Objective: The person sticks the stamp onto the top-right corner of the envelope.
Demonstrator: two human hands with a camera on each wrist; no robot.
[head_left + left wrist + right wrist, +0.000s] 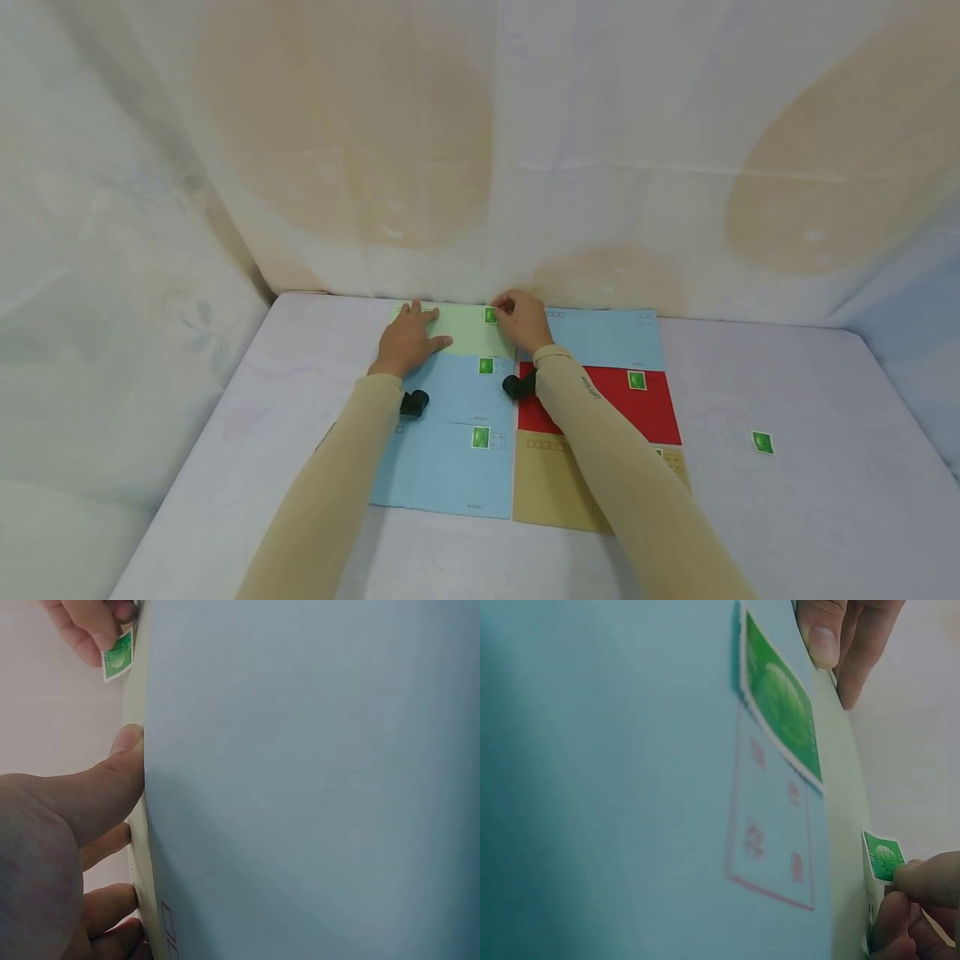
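Note:
At the far edge of the table, my left hand [406, 337] rests spread on a pale green envelope [465, 332]. Its thumb and fingers press on the paper in the left wrist view. My right hand [525, 323] pinches a small green stamp [883, 856] with a white border by one edge, over the top right corner of that envelope. The left wrist view shows the stamp tilted up from the paper. Just below, a light blue envelope [442, 390] has its own green stamp [486, 366] beside a printed box.
Another blue envelope [435, 475] with a stamp [481, 437] lies nearest me on the left. The right column holds a blue envelope [607, 337], a red one [600, 396] and a tan one [551, 483] partly under my forearm. One loose stamp [762, 442] lies at right.

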